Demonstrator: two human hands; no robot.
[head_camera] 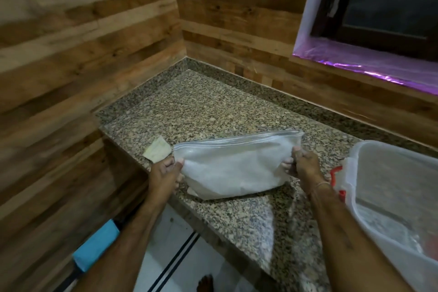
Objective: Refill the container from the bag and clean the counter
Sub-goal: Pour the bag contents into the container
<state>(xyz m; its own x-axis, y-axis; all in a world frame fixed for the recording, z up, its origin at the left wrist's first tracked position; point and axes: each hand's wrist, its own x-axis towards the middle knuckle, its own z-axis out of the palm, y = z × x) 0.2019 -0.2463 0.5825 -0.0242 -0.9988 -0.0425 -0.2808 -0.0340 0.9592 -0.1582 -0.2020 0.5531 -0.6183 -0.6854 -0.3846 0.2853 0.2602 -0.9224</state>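
"Where is the bag just now?"

"The soft white zip-top plastic bag point(234, 166) lies lengthwise on the speckled brown granite counter point(201, 106), close to its front edge. My left hand point(163, 173) pinches its left end and my right hand point(304, 168) pinches its right end. So my hands are well apart, with the bag stretched between them."

"And the container?"

"The clear plastic container point(354, 173) with the red latch point(335, 174) stands on the counter just beside my right wrist. It seems open on top."

"How do you mean to fill it cleanly?"

"The zip strip runs along the bag's far edge and looks closed, though I can't be sure. I'd lift both ends level so the contents settle away from the zip. Then I'd open one corner only, rest it over the container's rim and tip slowly. The bag is limp and will likely sag, so one hand should move underneath."

"And the wiping?"

"A small pale square pad point(157, 150), sponge or cloth, lies near my left hand. I'd save it for after the pour."
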